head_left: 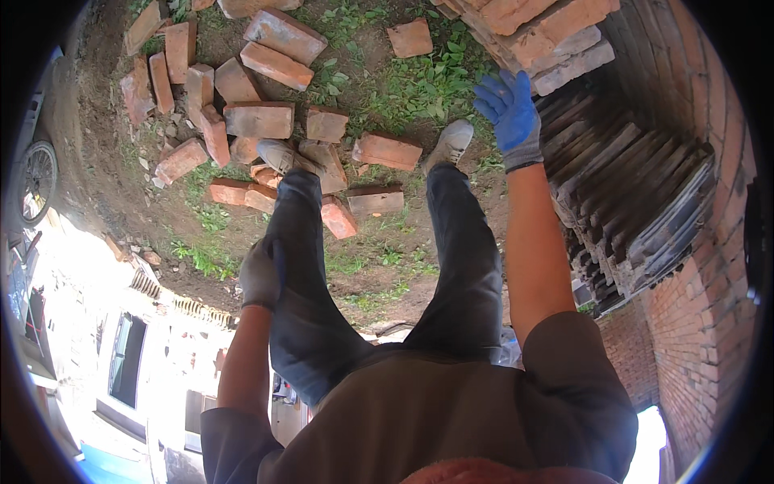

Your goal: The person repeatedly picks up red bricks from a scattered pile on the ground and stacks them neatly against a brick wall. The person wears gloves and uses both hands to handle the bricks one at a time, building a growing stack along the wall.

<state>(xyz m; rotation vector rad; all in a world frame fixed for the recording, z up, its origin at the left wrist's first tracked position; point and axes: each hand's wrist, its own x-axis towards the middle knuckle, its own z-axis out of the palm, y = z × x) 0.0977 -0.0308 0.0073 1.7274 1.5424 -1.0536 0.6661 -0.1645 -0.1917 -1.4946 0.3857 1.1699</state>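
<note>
My right hand (514, 117), in a blue-palmed glove with a grey cuff, reaches forward beside the near edge of a brick stack (556, 48). Its fingers are spread and nothing lies in the palm. My left hand (260, 276), in a grey-backed glove, is against the outer side of my left leg. Its fingers are mostly hidden, so I cannot make out their pose. Around my feet lie several loose reddish bricks, among them a whole brick (387, 151) between my shoes and a greyish one (260, 120) ahead of the left shoe.
Right of me, a dark pile of thin stacked slabs (621, 177) stands against a brick wall (701, 323). A single brick (409, 38) lies in green weeds (427, 85) ahead. More bricks (181, 48) are scattered at the far left. A bicycle wheel (39, 184) shows at the left rim.
</note>
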